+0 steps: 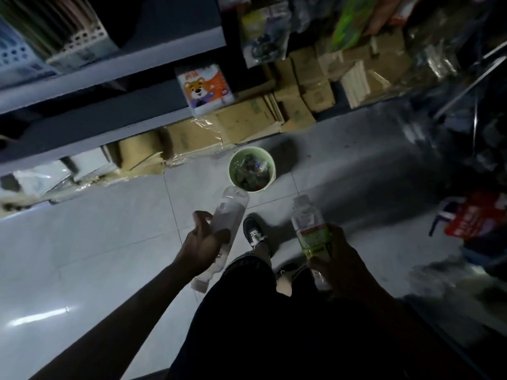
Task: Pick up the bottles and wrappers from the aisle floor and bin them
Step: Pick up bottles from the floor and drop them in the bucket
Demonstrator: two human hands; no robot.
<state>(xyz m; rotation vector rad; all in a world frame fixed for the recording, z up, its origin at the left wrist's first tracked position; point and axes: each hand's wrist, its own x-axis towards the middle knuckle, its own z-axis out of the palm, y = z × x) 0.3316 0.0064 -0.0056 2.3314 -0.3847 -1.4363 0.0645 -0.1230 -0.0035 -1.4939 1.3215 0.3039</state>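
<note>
My left hand grips a clear plastic bottle round its middle, base pointing forward toward the bin and cap end toward me. My right hand holds a second clear bottle with a green label, its base also pointing forward. A pale green round bin stands on the tiled floor just ahead of both bottles, with crumpled wrappers and plastic inside. The left bottle's base almost reaches the bin's near rim.
Flattened cardboard boxes line the foot of the grey shelf unit on the left. More cartons and packed goods fill the far end. A red package and dark clutter sit on the right. My shoe is below the bin.
</note>
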